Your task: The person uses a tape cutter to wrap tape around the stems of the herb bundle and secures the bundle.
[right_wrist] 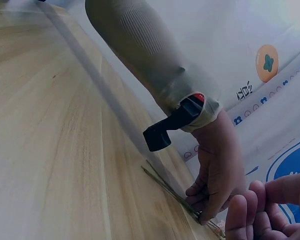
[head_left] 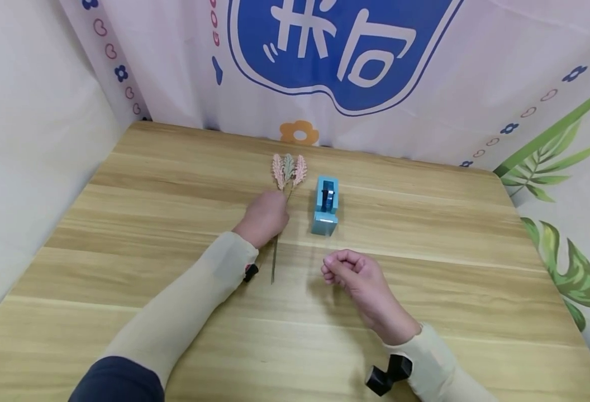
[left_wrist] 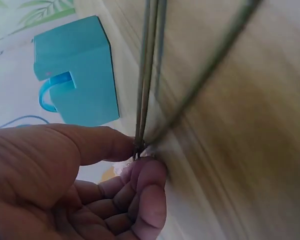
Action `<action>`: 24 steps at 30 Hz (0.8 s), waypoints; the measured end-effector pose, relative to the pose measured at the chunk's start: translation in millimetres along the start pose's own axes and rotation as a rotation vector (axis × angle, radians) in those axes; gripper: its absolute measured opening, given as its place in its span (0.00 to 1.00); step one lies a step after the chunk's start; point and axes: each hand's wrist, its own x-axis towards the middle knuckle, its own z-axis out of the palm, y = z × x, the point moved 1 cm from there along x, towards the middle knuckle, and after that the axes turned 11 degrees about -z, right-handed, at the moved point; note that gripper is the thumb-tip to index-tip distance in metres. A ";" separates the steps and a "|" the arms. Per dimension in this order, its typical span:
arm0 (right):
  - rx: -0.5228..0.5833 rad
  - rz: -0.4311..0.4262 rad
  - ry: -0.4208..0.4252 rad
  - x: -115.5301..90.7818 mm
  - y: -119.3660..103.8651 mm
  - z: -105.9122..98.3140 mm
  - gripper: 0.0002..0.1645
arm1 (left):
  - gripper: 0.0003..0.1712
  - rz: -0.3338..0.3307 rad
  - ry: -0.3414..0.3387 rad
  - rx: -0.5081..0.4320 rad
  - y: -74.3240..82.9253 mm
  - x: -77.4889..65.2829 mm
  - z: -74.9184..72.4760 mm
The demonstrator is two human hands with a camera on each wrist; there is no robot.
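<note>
My left hand [head_left: 263, 219] pinches a small bunch of artificial flower stems [left_wrist: 148, 75] between thumb and forefinger, close over the table. Above that hand, two pink flower heads [head_left: 300, 170] flank a grey-green one [head_left: 288, 167]. The thin stem ends [head_left: 273, 273] extend below it, and the left wrist view shows one stem slanting away from the others. To the right of the flowers stands a blue tape dispenser [head_left: 326, 206]. In front of it my right hand [head_left: 357, 282] has its thumb against curled fingers [right_wrist: 260, 207]; I cannot tell whether anything thin is between them.
The wood-grain table [head_left: 451, 234] ends at a printed white curtain [head_left: 184, 78] behind and a leaf-patterned cloth [head_left: 576, 245] on the right. A pale wall covering [head_left: 28, 139] borders the left side. Each wrist carries a black camera mount [head_left: 388, 375].
</note>
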 end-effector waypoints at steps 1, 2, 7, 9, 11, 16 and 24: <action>-0.002 0.000 0.000 0.1 0.0 -0.1 0.06 | 0.16 -0.009 -0.011 -0.002 0.4 2.7 0.1; -0.003 0.002 0.000 0.3 0.1 -0.1 0.05 | 0.16 -0.017 -0.020 -0.010 0.5 5.0 0.3; 0.002 -0.005 -0.002 1.6 0.7 1.0 0.06 | 0.17 -0.032 -0.036 -0.085 -4.2 8.9 1.3; 0.009 -0.007 -0.004 1.7 1.1 1.2 0.07 | 0.19 -0.037 -0.036 -0.116 -7.5 7.1 1.0; 0.015 -0.006 -0.005 1.5 1.6 1.2 0.08 | 0.20 -0.048 -0.033 -0.133 -10.3 4.9 -0.4; 0.018 -0.002 -0.005 0.7 2.0 0.5 0.08 | 0.13 -0.072 -0.004 -0.137 -12.9 -6.1 -11.8; 0.014 -0.005 -0.003 0.3 0.0 -0.8 0.07 | 0.15 0.030 0.131 -0.136 -21.9 -39.1 -33.8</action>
